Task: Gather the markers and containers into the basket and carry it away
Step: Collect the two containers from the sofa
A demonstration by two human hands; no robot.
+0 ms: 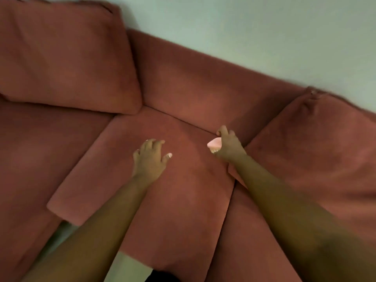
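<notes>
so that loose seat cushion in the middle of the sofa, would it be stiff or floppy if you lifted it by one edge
Probably floppy: the seat cushion lies askew, its near end hanging past the sofa front. It looks thin and flat, so likely light for its size. The cloth cover looks matte and slightly fuzzy, so it should not slip under the left hand hovering over it.

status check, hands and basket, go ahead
Left hand open over sofa cushion, holding nothing. Right hand gripping small pink object. No basket or markers in view.
</notes>
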